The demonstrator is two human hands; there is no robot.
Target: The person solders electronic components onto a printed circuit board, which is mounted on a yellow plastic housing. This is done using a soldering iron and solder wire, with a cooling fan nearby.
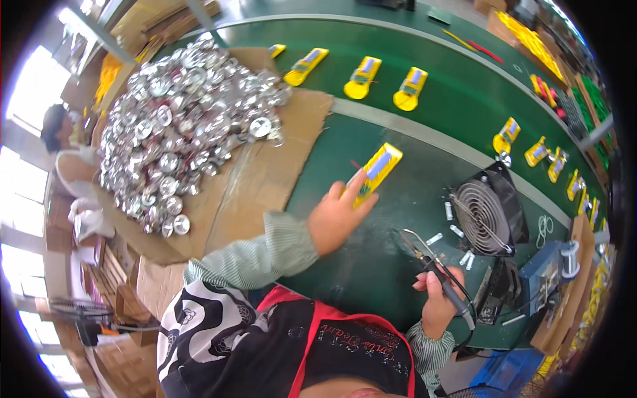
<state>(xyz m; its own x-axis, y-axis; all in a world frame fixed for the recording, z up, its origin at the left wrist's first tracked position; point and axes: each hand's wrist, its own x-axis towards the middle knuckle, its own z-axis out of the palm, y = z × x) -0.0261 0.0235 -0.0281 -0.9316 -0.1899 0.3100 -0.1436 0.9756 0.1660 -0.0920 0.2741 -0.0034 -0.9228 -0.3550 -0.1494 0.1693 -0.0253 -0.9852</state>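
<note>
My left hand (pixel 332 222) grips the near end of a yellow flashlight housing (pixel 387 158) over the green worktop (pixel 345 265). The housing lies tilted, its inside facing up, with a bluish-purple cylinder like a battery and a bit of green board in it. A short red wire sticks out beside it. My right hand (pixel 436 310) is closed around the dark handle of a soldering iron (pixel 456 300). A thin bent metal tube runs along the iron toward its tip, which is apart from the housing, pointing up and left over the worktop.
Silver reflector cups (pixel 172 126) are heaped on cardboard (pixel 265 172) at the left. More yellow housings stand along the green belt (pixel 451 86) beyond. A black fan (pixel 488 212), small white pieces (pixel 434 239), a blue box (pixel 541 265) and a wire spool (pixel 569 259) sit right.
</note>
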